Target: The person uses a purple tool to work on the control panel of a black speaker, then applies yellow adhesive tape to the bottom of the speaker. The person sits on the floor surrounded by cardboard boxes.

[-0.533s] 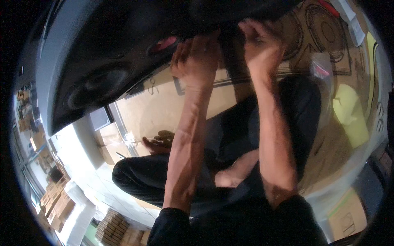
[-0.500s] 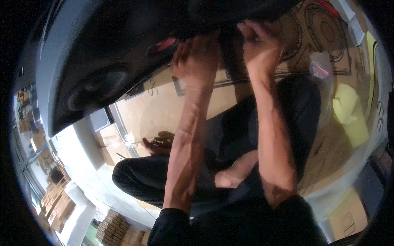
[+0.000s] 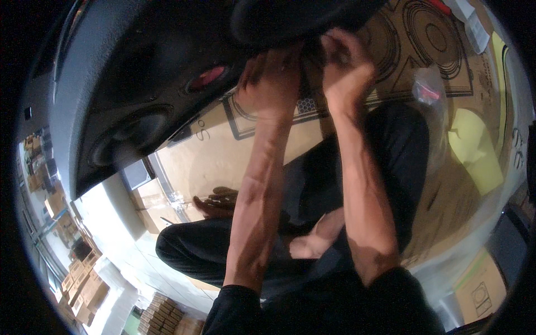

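Note:
A large black speaker cabinet (image 3: pixel 120 78) with round drivers in its face fills the upper left, overhanging the cardboard. One round opening on it shows a pinkish-red disc (image 3: pixel 207 79). Against its lower edge is my left hand (image 3: pixel 271 84), fingers bent and closed; whatever they grip is in shadow. A short way to the right, beside the large cone (image 3: pixel 285 22), my right hand (image 3: pixel 349 70) is raised with thumb and fingers drawn together. Anything in that pinch is too small and dark to name.
Printed cardboard (image 3: pixel 215 167) lies under my crossed legs (image 3: pixel 190 251). On the right are a small clear plastic bag (image 3: pixel 429 92) with something red inside and a yellow sheet (image 3: pixel 474 151). Stacked cartons (image 3: pixel 84 285) stand at the far lower left.
The view has shifted a little, bringing more of the speaker's large cone into sight. My right hand sits slightly further left; my left hand stays at the cabinet's edge.

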{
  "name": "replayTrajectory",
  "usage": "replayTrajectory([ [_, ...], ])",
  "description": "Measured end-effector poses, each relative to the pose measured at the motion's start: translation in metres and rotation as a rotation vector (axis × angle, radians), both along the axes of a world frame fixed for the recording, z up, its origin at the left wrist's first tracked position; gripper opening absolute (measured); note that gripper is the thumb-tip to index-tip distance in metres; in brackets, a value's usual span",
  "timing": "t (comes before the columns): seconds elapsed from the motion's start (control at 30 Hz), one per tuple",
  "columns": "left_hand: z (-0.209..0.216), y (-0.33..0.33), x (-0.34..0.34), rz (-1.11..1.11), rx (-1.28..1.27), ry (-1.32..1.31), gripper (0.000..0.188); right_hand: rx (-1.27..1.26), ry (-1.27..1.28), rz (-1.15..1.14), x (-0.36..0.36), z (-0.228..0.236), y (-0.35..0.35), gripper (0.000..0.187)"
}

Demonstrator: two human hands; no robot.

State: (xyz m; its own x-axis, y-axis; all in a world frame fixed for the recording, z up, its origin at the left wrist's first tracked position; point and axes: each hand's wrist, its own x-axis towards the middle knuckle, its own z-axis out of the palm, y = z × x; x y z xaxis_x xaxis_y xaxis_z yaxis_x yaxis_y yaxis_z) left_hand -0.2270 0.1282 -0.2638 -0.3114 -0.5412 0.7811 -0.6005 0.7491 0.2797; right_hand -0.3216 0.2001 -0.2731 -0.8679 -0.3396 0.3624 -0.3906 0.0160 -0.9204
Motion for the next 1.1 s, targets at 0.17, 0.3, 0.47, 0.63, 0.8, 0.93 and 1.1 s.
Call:
replayTrajectory([
  [0.17,-0.001,0.001,0.001,-0.015,0.000,-0.009,0.018,-0.023,0.111,-0.054,-0.003,-0.004,-0.002,0.024],
  [0.3,0.000,0.001,-0.001,0.006,-0.003,-0.007,0.021,0.033,0.070,-0.097,-0.003,-0.006,-0.005,0.021],
  [0.47,0.003,0.002,-0.001,0.011,0.001,-0.016,0.025,-0.009,-0.018,-0.163,-0.001,-0.008,-0.010,0.013],
  [0.63,0.000,0.003,-0.007,0.027,-0.005,-0.070,0.024,-0.113,-0.002,-0.139,-0.001,-0.008,-0.011,0.014],
  [0.8,-0.004,0.001,-0.014,-0.012,-0.032,-0.044,0.018,-0.051,-0.143,-0.245,-0.005,-0.009,-0.009,0.023],
  [0.93,-0.005,0.003,-0.018,-0.039,-0.016,-0.067,0.014,-0.548,-0.480,-0.154,-0.013,0.000,-0.004,0.023],
  [1.1,-0.003,0.012,-0.031,-0.049,0.020,-0.051,0.012,-0.034,-0.328,-0.372,-0.030,0.043,0.036,0.020],
])
